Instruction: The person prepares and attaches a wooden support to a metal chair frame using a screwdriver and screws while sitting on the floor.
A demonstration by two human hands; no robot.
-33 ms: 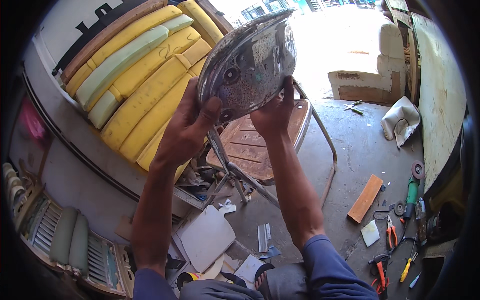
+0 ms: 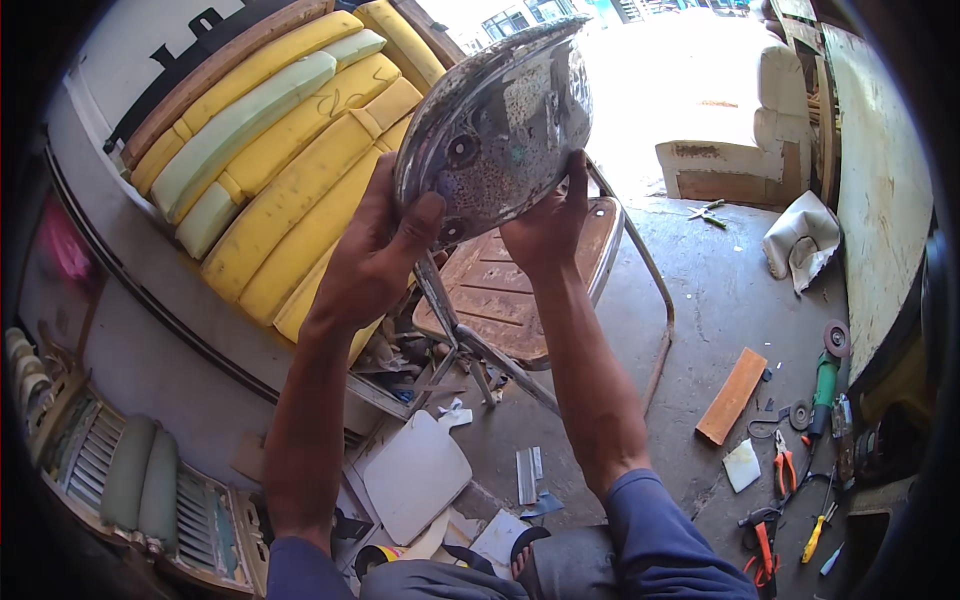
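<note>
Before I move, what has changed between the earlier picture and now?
Nothing visibly moved, and nothing was taken hold of or let go. The left hand and right hand still hold the metal panel at its edges, at the same tilt. The chair, yellow cushions and green grinder stayed as they were.

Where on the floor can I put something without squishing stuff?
The widest bare patch is grey floor between the brown chair, crumpled white sheet and orange-brown block. A narrower strip runs between that block and the right forearm. It's crowded right, around the green grinder and pliers, and lower left of centre, around the white panel and scraps.
</note>
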